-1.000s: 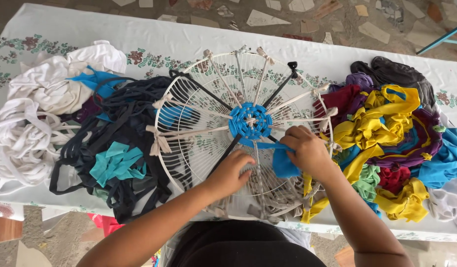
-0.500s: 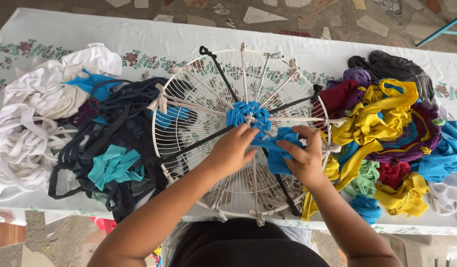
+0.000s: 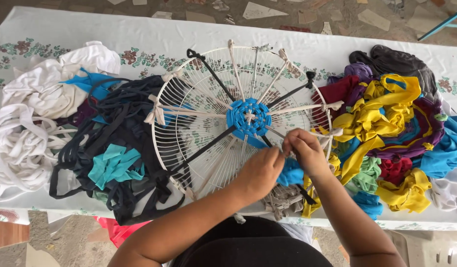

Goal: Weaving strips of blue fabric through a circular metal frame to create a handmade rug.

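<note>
Blue fabric strip point(image 3: 291, 174) is being pinched by both hands, left hand point(image 3: 260, 173) and right hand point(image 3: 303, 152) closing together. They are hovering over the round white wire fan guard point(image 3: 189, 143) with its blue woven centre point(image 3: 248, 118).

Both forearms are bare from the elbow down, with no sleeves, watch, bracelet or rings to be seen on either the left hand point(image 3: 260, 170) or the right hand point(image 3: 303, 151). The fingernails look short and unpainted. Below the arms, at the bottom edge of the view, a plain black garment covers the person's body
</note>
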